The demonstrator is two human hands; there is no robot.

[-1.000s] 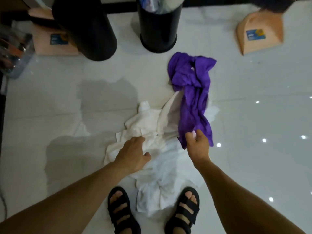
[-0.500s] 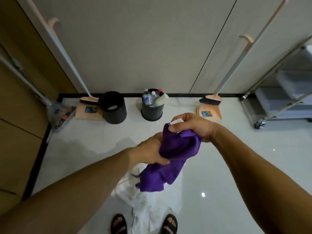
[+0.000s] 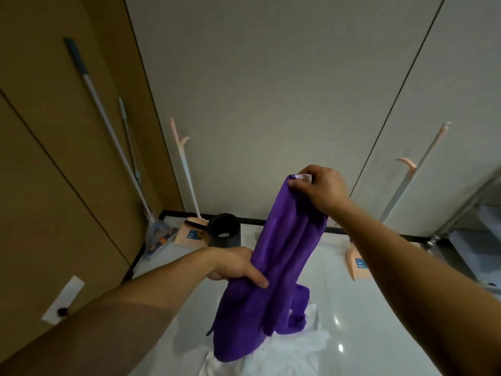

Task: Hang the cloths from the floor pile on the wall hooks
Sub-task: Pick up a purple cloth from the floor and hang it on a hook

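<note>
A purple cloth (image 3: 273,270) hangs in the air in front of me, stretched lengthwise. My right hand (image 3: 320,189) pinches its top corner, where a small white label shows. My left hand (image 3: 235,263) grips the cloth at its middle from the left side. Below it, white cloths (image 3: 292,354) lie in a pile on the glossy white floor. A small black hook (image 3: 62,311) on a white plate sits on the brown wall panel at the lower left.
Against the back wall stand a black bin (image 3: 224,234), peach dustpans (image 3: 189,236) (image 3: 357,263) with long-handled brooms (image 3: 184,169), and a mop (image 3: 108,126) in the left corner. A metal cart (image 3: 466,229) is at the right.
The view has tilted up toward the wall. My right hand has lifted the purple cloth's corner higher, and the cloth now hangs stretched out, with my left hand gripping lower down.
</note>
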